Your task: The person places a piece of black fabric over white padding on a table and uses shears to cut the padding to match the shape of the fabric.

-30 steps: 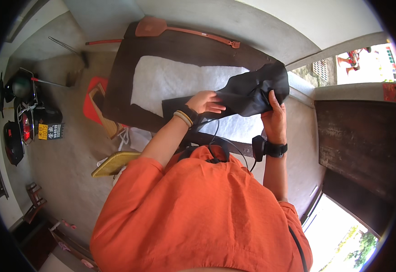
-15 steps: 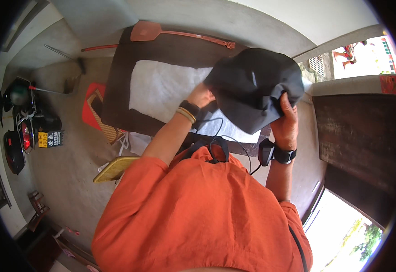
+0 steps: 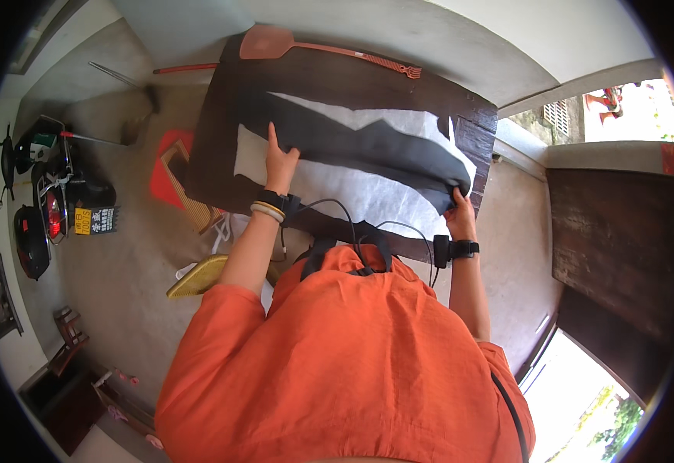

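A long piece of black cloth (image 3: 352,145) lies stretched across a white cloth (image 3: 329,181) on a dark wooden table (image 3: 209,166). At the left part of the black cloth is my left hand (image 3: 281,168). One of its fingers points away over the fabric and the others are bent at the edge, some hidden. My right hand (image 3: 461,220) pinches the right end of the black cloth, its thumb on top. The black cloth is wrinkled along its length, and bits of the white cloth show above and below it.
An orange fly swatter (image 3: 329,50) lies along the table's far edge. To the left are a red stool (image 3: 165,174), a yellow woven seat (image 3: 198,276) and a parked motorbike (image 3: 51,193). Black cables (image 3: 345,208) run from my wrists to my chest.
The bunched black cloth has come down from the air and now lies spread over the white one. My left hand has moved left; my right hand has moved slightly left and nearer.
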Demonstrator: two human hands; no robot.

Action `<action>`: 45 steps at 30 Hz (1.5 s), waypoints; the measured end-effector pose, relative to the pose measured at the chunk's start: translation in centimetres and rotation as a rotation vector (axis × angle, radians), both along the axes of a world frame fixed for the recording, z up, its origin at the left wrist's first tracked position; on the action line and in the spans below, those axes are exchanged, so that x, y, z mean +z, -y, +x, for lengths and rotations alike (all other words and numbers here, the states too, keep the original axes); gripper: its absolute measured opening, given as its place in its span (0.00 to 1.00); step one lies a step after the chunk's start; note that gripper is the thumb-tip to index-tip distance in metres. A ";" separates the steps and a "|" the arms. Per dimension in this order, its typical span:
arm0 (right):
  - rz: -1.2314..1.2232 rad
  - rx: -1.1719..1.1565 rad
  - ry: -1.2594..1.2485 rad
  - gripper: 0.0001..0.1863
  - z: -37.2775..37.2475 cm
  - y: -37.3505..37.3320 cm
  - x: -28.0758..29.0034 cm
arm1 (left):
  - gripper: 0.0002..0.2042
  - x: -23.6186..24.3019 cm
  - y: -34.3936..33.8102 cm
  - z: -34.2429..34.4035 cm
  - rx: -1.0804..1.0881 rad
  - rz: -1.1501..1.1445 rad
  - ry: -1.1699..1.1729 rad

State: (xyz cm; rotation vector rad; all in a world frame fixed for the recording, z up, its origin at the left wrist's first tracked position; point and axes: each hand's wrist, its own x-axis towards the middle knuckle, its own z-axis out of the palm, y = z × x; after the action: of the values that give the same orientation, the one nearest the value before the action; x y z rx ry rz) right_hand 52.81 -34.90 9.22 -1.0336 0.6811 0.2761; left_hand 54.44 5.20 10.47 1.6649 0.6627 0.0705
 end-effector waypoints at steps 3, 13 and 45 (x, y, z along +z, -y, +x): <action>-0.129 0.063 -0.205 0.11 -0.9 -0.3 -1.8 | 0.41 -4.5 -0.7 -1.8 -0.084 0.322 -0.108; -0.658 0.254 -0.074 0.20 -2.5 2.3 -2.8 | 0.46 -5.9 -0.8 -1.7 0.050 -0.344 -0.041; -1.354 0.333 0.596 0.15 10.4 -1.9 -0.6 | 0.37 -5.2 -0.5 -7.4 0.300 -0.394 -0.184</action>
State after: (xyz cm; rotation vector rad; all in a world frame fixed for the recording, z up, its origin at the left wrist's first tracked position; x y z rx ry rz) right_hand 63.22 -33.03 8.65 -2.3985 0.0503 -0.2856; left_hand 47.08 5.69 5.23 1.1932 0.9955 -0.0002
